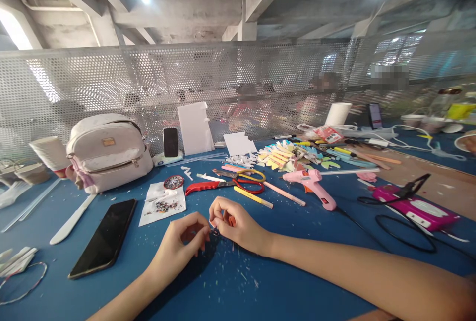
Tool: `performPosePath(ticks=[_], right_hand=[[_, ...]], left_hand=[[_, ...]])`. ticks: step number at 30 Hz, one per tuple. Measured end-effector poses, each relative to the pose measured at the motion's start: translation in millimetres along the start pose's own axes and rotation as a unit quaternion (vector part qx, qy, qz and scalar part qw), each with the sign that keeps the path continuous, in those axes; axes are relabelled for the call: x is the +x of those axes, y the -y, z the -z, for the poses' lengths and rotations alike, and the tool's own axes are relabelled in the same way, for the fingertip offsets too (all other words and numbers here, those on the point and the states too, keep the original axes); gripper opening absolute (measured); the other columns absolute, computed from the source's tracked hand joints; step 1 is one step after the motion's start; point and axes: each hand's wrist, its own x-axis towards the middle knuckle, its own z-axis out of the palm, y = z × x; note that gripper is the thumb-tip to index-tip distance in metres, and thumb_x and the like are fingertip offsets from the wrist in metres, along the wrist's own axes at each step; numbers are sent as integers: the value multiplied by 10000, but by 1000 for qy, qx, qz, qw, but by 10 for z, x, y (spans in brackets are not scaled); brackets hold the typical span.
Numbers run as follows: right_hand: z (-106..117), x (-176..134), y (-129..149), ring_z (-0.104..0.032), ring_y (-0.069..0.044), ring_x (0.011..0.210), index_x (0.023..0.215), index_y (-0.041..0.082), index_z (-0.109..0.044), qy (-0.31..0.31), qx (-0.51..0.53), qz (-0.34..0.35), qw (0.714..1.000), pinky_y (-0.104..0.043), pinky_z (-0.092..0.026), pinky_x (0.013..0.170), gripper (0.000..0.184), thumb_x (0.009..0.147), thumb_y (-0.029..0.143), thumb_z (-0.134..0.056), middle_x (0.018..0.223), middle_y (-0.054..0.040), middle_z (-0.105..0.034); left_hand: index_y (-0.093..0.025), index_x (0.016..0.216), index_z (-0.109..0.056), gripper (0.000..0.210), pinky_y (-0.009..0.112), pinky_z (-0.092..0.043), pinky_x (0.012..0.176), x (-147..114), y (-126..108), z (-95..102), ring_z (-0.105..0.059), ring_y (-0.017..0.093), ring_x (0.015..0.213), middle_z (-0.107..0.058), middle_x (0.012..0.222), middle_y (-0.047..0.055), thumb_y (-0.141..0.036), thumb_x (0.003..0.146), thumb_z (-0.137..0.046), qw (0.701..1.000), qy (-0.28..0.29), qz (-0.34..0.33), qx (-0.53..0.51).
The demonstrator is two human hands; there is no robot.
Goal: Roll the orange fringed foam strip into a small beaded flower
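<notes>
My left hand (183, 242) and my right hand (238, 225) meet low over the blue table (223, 288), fingertips almost touching. Both have curled, pinching fingers. A tiny pale bit shows at the right fingertips, too small to name; whatever the left fingers hold is hidden. Small scraps are scattered on the table below. Just beyond lie red-handled scissors (208, 187) and a yellow marker pen (253, 197). Left of them, a white paper sheet (148, 216) carries dark and coloured specks, with a small round dish of bits (173, 182) at its top edge.
A black phone (104, 239) and a white backpack (107, 155) stand to the left. On the right are a pink glue gun (310, 184) with its cord and a magenta power strip (416, 207). Cut paper pieces (280, 156) are heaped before a perforated metal screen (208, 78).
</notes>
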Motion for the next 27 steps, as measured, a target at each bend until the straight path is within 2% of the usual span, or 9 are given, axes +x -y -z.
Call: performPosePath(ticks=[7, 16, 27], right_hand=[[-4, -4, -3, -498, -135, 743, 722, 199, -395, -2, -2, 0, 1000, -226, -377, 596, 150, 819, 154, -501, 856, -11, -541], [-14, -8, 13, -436, -107, 663, 766, 197, -407, -4, 15, -7, 1000, -214, -350, 565, 112, 808, 129, -486, 840, 6, -522], [-10, -11, -22, -456, -112, 672, 814, 196, -427, 3, 20, -11, 1000, -232, -364, 591, 64, 825, 149, -467, 861, 4, -517]], left_hand=[[-165, 796, -587, 237, 196, -450, 488, 6, 7, 3, -534, 123, 547, -533, 640, -11, -350, 933, -525, 1000, 5, 1, 0], [-160, 809, -583, 235, 194, -451, 494, 12, 21, 9, -532, 116, 549, -534, 654, -14, -338, 943, -510, 1000, 8, 1, -1], [-162, 802, -584, 243, 193, -451, 491, -6, 10, 12, -537, 116, 552, -539, 659, -12, -351, 940, -516, 1000, 5, 1, -7]])
